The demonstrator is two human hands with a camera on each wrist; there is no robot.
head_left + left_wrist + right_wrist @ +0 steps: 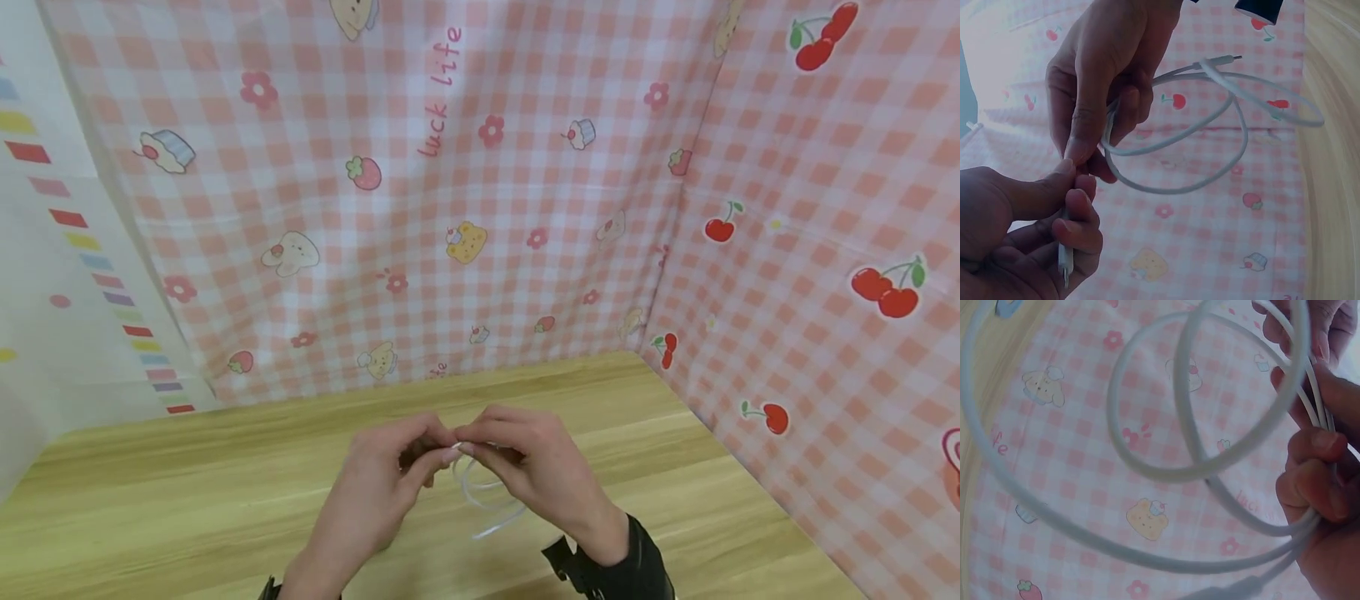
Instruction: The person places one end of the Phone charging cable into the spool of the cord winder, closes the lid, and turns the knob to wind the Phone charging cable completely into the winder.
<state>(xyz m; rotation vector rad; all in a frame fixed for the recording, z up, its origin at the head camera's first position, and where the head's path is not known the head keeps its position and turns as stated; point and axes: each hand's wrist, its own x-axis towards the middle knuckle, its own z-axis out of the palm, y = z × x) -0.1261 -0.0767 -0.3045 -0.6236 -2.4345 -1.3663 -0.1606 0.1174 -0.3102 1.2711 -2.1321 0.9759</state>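
Observation:
Both hands meet just above the wooden table (187, 492), fingertips nearly touching. A thin white cable (483, 496) hangs in loose loops between and below them. My left hand (427, 457) pinches one end of the cable between thumb and curled fingers; in the left wrist view that hand (1067, 203) holds the white plug end (1064, 262). My right hand (471, 450) grips the gathered loops, seen in the left wrist view as the right hand (1088, 147) with the coil (1210, 128) hanging off it. The right wrist view shows the loops (1166, 469) close up, bunched in the curled fingers (1313, 487).
Pink checked cloth (450, 208) with cartoon prints walls in the back and right side of the table. A white striped sheet (67, 275) hangs on the left. A dark wrist strap (622, 567) sits on the right forearm.

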